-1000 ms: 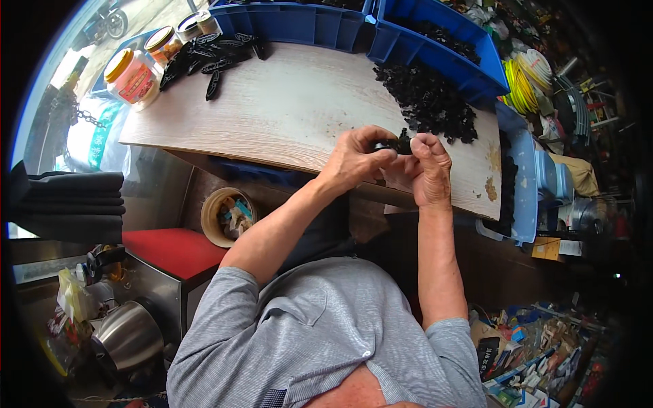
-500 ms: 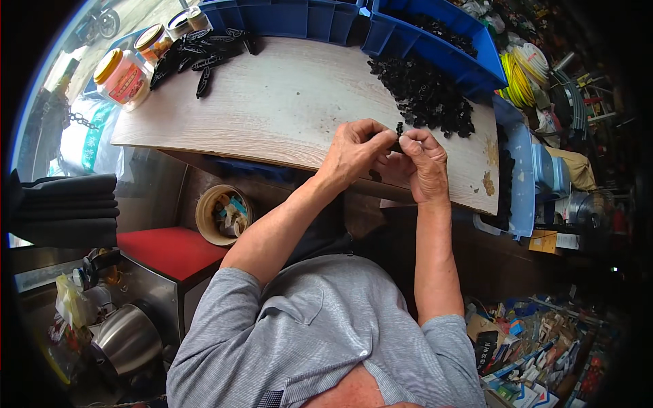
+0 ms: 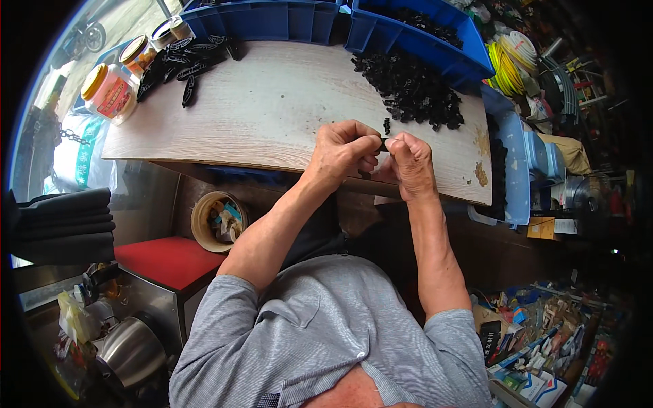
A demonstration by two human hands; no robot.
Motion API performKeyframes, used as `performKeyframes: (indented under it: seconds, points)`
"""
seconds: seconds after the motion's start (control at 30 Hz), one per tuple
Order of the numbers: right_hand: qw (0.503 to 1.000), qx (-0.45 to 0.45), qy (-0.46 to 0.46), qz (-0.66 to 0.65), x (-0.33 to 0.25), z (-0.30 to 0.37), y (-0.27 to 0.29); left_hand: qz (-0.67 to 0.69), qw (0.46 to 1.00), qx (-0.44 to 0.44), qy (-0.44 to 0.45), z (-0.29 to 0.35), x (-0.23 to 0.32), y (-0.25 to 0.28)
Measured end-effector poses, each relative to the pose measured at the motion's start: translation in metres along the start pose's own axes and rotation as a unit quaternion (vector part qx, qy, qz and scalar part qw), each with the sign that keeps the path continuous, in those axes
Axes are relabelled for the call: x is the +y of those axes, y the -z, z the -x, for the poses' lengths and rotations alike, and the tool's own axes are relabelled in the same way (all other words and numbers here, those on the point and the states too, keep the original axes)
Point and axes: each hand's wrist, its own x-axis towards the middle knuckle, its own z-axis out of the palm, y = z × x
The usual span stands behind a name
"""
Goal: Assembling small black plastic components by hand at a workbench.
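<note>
Over the near edge of the table, my left hand [image 3: 342, 151] and my right hand [image 3: 412, 165] meet with thumbs and fingers pinched. A tiny dark part [image 3: 383, 143] shows between the fingertips, mostly covered, so its kind is unclear. Another dark bit [image 3: 365, 175] is visible below the curled fingers of my left hand. Just beyond the fingertips lies a small notched black piece [image 3: 387, 126]. To the right behind it spreads a heap of similar small black plastic pieces [image 3: 422, 95]. Long black oval pieces [image 3: 189, 64] lie piled at the table's far left.
Blue crates [image 3: 272, 24] line the back of the pale wooden table [image 3: 272, 102]. Jars with yellow lids [image 3: 109, 95] stand at its left end. A light-blue bin [image 3: 517, 170] adjoins the right end. Below are a waste bucket [image 3: 204, 221] and a red-topped cabinet [image 3: 163, 262].
The whole view has shifted slightly, so the table sits further left. My hands stay pinched together, a little nearer to me than the loose black piece, which was right above the fingertips before.
</note>
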Motion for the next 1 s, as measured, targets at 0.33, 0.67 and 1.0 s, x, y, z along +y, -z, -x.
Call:
performKeyframes:
  seconds: [0.33,0.67,1.0]
  points:
    - [0.989,0.089,-0.047,-0.112,-0.011,0.004,0.075,-0.413,0.847,0.105,-0.317,-0.023,-0.016,-0.011]
    - [0.926,0.356,0.064,-0.104,-0.057,-0.032,0.154,-0.675,0.652,0.058,-0.339,-0.055,-0.033,-0.016]
    - [0.998,-0.022,-0.030,-0.053,0.003,-0.009,0.055,-0.060,0.997,-0.036,0.029,-0.030,-0.008,-0.022]
